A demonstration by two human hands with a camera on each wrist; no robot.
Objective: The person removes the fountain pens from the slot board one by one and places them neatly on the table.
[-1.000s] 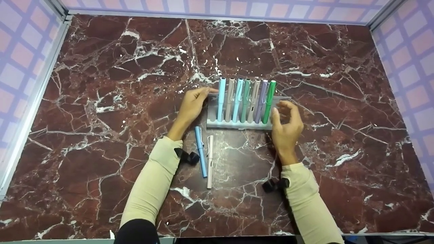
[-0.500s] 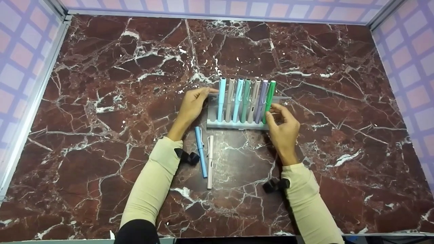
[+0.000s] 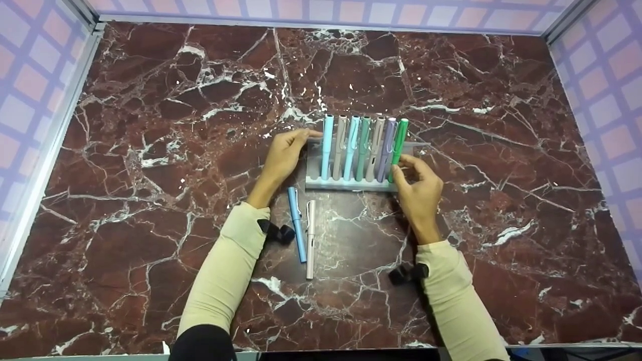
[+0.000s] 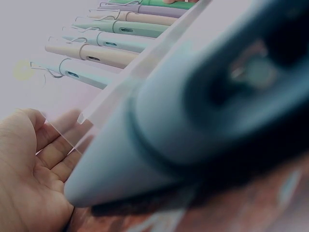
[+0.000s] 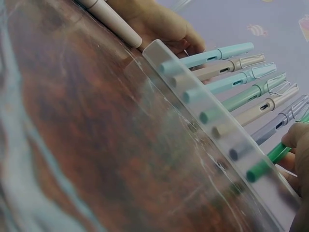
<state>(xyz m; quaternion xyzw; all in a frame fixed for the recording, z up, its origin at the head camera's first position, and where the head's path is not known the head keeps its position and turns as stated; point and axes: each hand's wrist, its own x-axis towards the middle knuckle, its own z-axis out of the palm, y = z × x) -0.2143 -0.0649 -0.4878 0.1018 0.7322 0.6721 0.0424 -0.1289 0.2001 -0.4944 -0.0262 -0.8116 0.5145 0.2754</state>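
A clear pen stand point(image 3: 346, 185) holds several capped fountain pens side by side, leaning back with their caps uppermost. My left hand point(image 3: 285, 158) grips the stand's left edge; in the left wrist view its fingers point(image 4: 60, 150) show through the clear panel. At the other end, my right hand point(image 3: 420, 188) pinches the green pen point(image 3: 401, 135) by its lower barrel, and the pen's lower end point(image 5: 258, 171) sits in the stand's front ledge. Beside the green one leans a purple pen point(image 3: 387, 145). A light blue pen point(image 3: 327, 145) occupies the left end of the row.
Two pens lie on the marbled table point(image 3: 150, 225) in front of the stand: a blue pen point(image 3: 297, 225) and a pale pinkish pen point(image 3: 311, 240), close together near the left forearm. Patterned panels point(image 3: 321, 12) border the table's back and sides.
My right hand has shifted left from beside the stand's right edge and now pinches the green pen. The left hand and the loose pens have stayed put.
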